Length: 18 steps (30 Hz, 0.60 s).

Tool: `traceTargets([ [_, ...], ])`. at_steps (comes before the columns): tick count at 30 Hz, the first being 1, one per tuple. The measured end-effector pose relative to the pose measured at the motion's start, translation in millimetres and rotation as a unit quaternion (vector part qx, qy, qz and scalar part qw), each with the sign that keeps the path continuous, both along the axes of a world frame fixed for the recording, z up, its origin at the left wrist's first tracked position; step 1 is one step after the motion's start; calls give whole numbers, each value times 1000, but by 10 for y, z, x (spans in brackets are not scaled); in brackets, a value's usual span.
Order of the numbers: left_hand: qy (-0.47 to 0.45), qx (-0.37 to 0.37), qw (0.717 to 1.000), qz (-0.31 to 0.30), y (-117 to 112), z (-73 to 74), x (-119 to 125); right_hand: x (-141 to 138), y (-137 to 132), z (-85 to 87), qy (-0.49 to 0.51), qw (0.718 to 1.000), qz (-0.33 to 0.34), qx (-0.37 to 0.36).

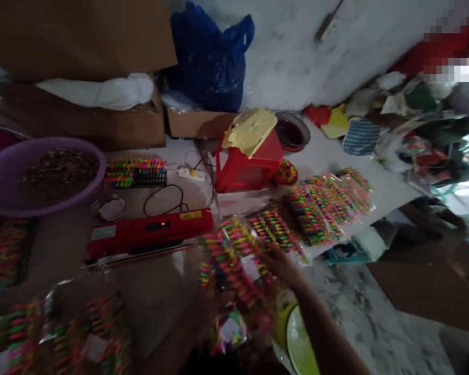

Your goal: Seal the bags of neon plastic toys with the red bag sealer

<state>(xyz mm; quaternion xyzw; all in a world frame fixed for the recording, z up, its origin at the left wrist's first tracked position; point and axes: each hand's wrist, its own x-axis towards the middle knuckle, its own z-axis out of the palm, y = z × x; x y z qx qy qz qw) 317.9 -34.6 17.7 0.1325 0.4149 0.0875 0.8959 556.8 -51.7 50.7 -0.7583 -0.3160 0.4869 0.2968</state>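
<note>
A clear plastic packet [234,250] of small multicoloured pieces in rows, with a white label, is tilted at the table's front edge. My right hand [275,263] grips its right side, fingers closed over the plastic. Dark and smeared, my left hand [214,302] is at the packet's lower left; its fingers cannot be made out. Below it, a smaller packet with a white label [230,330] shows near my lap. Just left of the held packet is a red bag sealer [150,234] with a lit red light.
Filled packets [324,208] lie along the table to the right, others [62,333] at the front left. A purple basin [97,156], a power strip [192,174] with cables and a red stool [250,166] stand behind. A yellow-green bucket [303,338] is below the table edge.
</note>
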Motion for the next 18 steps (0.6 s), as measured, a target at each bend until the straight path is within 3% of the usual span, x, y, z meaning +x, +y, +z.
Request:
traceTargets([
  [3,-74,25,996,-43,189,166,963,854,25,286,-40,999,-23,9],
  [5,-78,17,995,-59,267,189,1421,1192,20,362,-78,996,-44,21],
  [9,-96,-3,994,-47,344,255,1895,1487,15,426,-162,983,-79,30],
  [12,-145,-5,989,-33,437,456,2172,1767,35,597,-186,979,-80,36],
  [16,-196,20,979,-57,606,794,2811,2448,59,933,-200,975,-89,34],
  [18,-228,35,971,-64,675,894,3167,2803,89,1004,-237,966,-102,19],
])
